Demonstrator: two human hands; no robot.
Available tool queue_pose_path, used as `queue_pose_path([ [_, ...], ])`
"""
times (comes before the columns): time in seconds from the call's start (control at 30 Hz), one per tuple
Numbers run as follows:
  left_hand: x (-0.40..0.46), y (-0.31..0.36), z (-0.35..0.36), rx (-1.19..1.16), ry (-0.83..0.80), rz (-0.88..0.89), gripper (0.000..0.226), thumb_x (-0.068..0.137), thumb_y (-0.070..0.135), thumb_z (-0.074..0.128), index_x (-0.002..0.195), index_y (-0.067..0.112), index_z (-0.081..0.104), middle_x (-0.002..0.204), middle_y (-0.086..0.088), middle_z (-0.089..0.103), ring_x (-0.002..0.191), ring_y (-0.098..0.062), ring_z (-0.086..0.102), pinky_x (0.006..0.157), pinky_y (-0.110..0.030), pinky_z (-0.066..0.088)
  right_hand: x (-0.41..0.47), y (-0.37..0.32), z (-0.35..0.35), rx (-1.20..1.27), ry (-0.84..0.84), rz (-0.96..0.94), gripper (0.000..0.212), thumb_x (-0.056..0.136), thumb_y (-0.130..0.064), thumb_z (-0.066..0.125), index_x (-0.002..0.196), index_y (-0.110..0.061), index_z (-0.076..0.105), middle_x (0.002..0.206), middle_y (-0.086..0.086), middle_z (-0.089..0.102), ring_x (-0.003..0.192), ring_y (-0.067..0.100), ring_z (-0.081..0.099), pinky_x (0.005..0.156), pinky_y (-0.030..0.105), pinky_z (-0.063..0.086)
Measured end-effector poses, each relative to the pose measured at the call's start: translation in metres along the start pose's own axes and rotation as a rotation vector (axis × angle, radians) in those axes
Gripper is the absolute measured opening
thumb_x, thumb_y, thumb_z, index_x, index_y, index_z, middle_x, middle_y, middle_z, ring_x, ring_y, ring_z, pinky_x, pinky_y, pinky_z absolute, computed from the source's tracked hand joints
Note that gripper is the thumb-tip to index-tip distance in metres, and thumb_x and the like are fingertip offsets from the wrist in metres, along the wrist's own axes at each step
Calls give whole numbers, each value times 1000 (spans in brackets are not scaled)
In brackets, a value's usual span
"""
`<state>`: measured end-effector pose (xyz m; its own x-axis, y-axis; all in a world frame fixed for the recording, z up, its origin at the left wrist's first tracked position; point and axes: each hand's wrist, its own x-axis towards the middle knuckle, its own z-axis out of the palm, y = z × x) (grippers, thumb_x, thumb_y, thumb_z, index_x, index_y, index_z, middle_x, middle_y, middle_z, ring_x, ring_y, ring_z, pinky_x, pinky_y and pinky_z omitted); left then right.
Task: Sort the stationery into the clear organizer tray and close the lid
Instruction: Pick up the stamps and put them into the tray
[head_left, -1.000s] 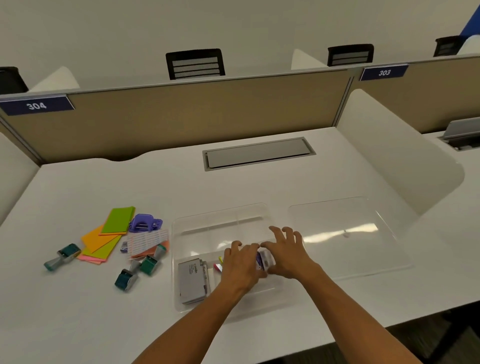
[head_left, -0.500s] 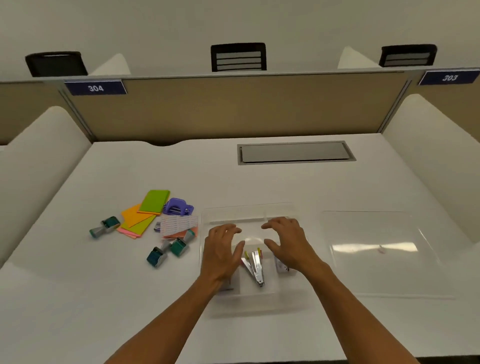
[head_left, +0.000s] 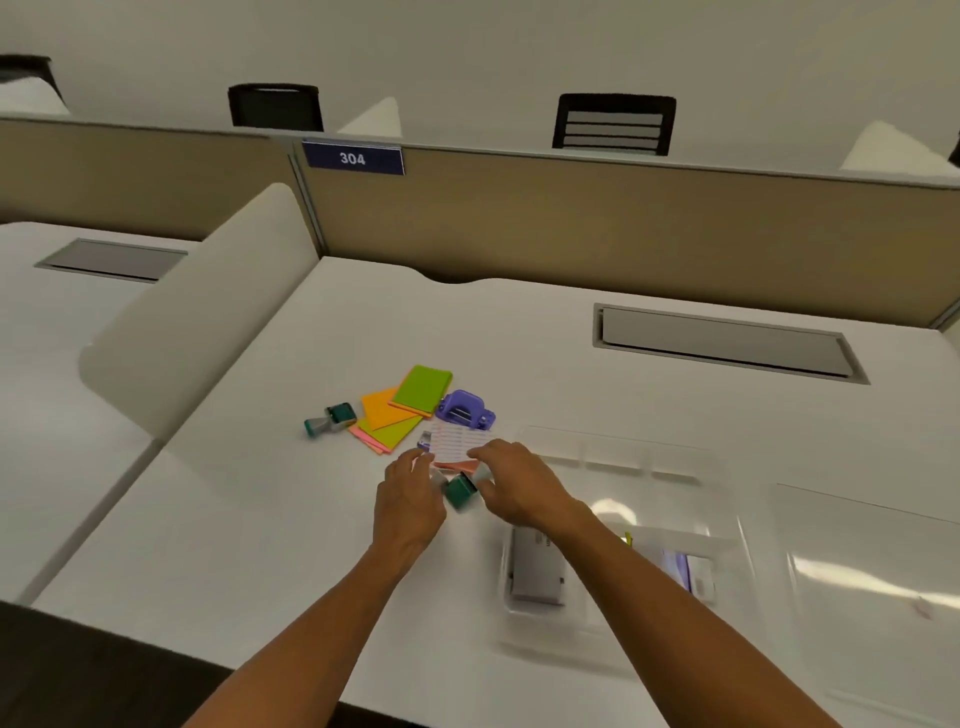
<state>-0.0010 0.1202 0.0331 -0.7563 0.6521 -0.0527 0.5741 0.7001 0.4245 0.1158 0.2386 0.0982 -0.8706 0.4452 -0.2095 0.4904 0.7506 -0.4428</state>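
Observation:
The clear organizer tray (head_left: 618, 446) lies at the right, holding a grey box (head_left: 535, 569) and a purple-and-white item (head_left: 693, 571). Its clear lid (head_left: 862, 603) lies flat further right. Both hands are left of the tray, over two teal stamps. My right hand (head_left: 519, 491) pinches the grey handle of one teal stamp (head_left: 460, 492). My left hand (head_left: 410, 501) curls over the other stamp, which is almost hidden. A lined label sheet (head_left: 457, 442) lies just beyond my fingers.
Green, orange and pink sticky notes (head_left: 408, 408) and a purple hole punch (head_left: 465, 410) lie behind the hands. A third teal stamp (head_left: 330, 418) sits to their left. A white divider (head_left: 197, 322) rises on the left; a cable hatch (head_left: 727, 343) sits at the back.
Both hands left the tray and moved left onto the two teal stamps. The view swung left, so the tray and lid now sit at the right.

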Motion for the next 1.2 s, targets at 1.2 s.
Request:
queue_pose_path([
  [1.2,71,-36,1,-286,-242,122,36,87,27,69,119,13,58,113,-6,62,95,-17,57,81,-25,51,70,-14,36,-242,-200,240,35,90,-38,64,121,-21,65,120,7,66,95,23,65,83,33,56],
])
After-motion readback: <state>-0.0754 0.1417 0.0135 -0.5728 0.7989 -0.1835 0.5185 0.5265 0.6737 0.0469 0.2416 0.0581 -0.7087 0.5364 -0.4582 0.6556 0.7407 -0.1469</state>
